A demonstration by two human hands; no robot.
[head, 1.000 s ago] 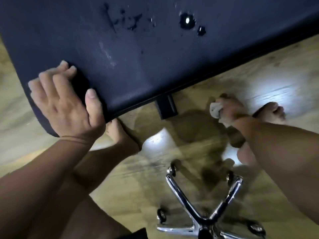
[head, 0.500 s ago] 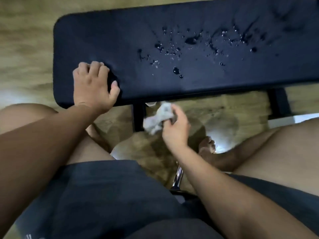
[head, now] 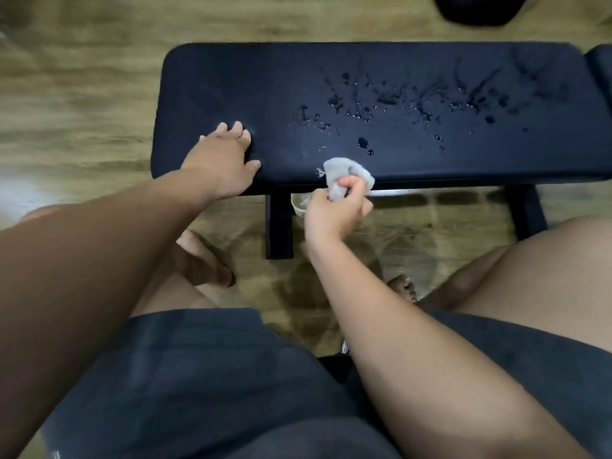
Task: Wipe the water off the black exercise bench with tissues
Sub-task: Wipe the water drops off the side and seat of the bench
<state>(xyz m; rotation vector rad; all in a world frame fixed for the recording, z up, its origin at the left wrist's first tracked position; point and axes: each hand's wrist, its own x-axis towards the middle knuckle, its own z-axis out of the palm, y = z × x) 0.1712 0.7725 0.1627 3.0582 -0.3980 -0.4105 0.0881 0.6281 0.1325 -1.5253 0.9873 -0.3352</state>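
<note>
A seated person leans over a black exercise bench (head: 231, 94) set on a wooden floor (head: 82, 94), tissue in hand, with the wipe not yet begun on the main spill. The bench runs crosswise in front of the knees, its long axis left to right across the head view, one rounded end at the person's left and the other end meeting a second dark pad (head: 600, 71) at the right edge of the frame. The left hand (head: 222, 164) lies flat on the dry left part of the tabletop (head: 205, 104), fingers straight and spread and gripping nothing, apparently as a brace. The right hand (head: 334, 210) hovers at the near edge with fingers and thumb pinched round a crumpled grey-white tissue (head: 346, 170), whose wad overlaps the edge of the pad; whether it presses on the surface cannot be told. The water (head: 397, 104) lies beyond and to the right of that hand, a scatter of beads and streaks strung along the bench's length from about its middle towards the right end, with two larger drops (head: 364, 144) just past the tissue. The right hand is plainly the nearer, so the likely move is a push forward, then a sweep rightward along the long axis. A pale object (head: 298, 203) below the near edge is too hidden to identify.
</note>
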